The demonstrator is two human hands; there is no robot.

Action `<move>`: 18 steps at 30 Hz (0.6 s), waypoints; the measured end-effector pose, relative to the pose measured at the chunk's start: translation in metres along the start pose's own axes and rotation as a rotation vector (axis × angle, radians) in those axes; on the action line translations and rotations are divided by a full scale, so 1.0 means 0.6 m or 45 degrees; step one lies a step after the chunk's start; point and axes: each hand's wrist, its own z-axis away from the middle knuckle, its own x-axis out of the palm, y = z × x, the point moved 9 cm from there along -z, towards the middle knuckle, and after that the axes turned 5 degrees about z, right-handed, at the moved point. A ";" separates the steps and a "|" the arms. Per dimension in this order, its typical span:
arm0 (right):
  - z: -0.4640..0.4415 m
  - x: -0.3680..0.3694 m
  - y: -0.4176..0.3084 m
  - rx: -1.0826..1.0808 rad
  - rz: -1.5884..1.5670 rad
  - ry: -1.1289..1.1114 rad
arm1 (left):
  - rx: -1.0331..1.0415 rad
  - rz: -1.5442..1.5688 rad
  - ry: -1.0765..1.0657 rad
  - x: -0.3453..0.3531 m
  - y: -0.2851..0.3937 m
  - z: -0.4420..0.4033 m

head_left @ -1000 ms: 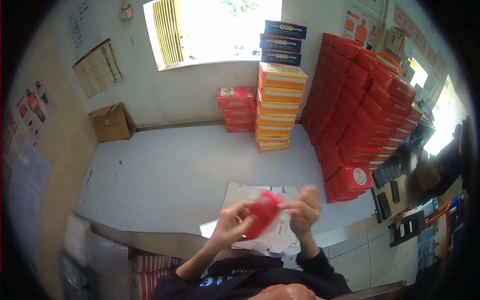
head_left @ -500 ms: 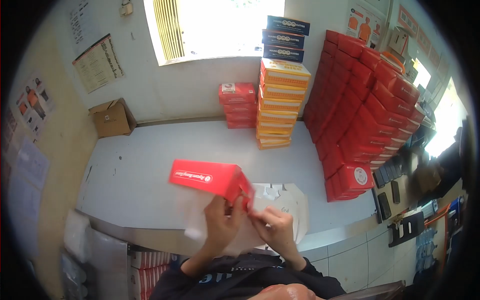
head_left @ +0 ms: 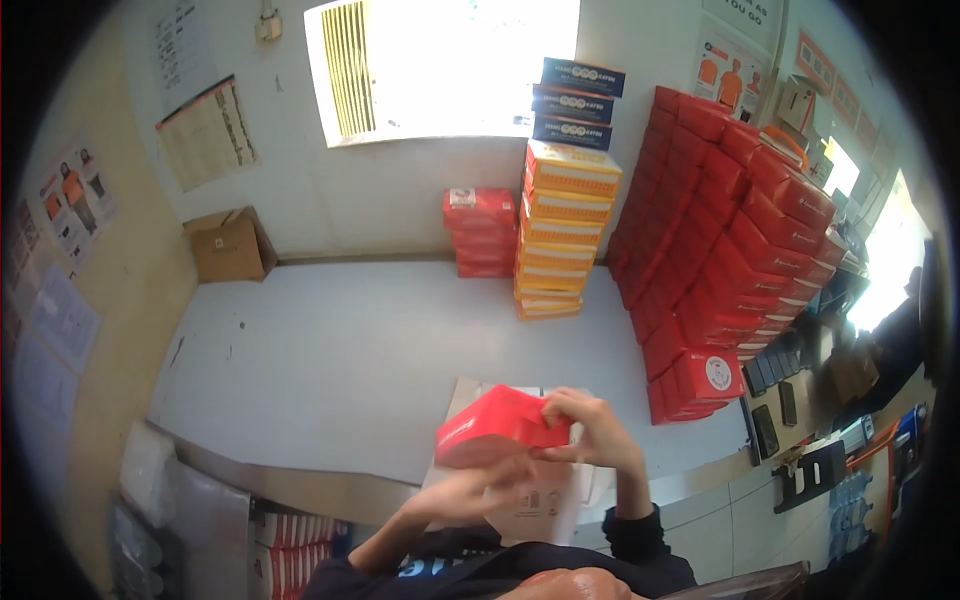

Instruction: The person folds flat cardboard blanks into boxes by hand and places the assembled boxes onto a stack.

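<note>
A red carton (head_left: 492, 425) with white lettering on its side is held up over the front edge of the table. My right hand (head_left: 592, 430) grips its right end, fingers on the top edge and thumb below. Under the carton, my left hand (head_left: 485, 492) is smeared by motion, and whether its fingers touch the carton is unclear. Beneath both hands lie flat pale cardboard sheets (head_left: 465, 392) with printing on them, partly hidden by the carton and hands.
Stacked red boxes (head_left: 690, 230) rise at the right. Yellow boxes (head_left: 567, 230) topped by dark blue ones (head_left: 583, 78) stand at the back, beside a small red stack (head_left: 483, 235). A brown carton (head_left: 228, 245) sits back left. A person (head_left: 895, 330) is at the far right.
The red carton has moved right and turned, now held from its right end by my right hand. My left hand has dropped below it.
</note>
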 end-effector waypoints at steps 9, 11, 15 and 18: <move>0.010 0.012 -0.064 -0.551 -0.560 -0.463 | 0.750 0.544 -0.681 0.019 0.115 0.015; 0.025 0.023 0.014 -0.168 -1.210 -0.190 | 0.548 0.565 -0.378 -0.025 0.088 0.001; 0.026 0.016 -0.038 -0.140 -0.293 0.109 | 0.774 -0.384 0.265 -0.067 0.099 -0.002; 0.024 -0.001 -0.081 -0.264 0.026 0.244 | 0.792 -0.380 0.176 -0.061 0.092 -0.004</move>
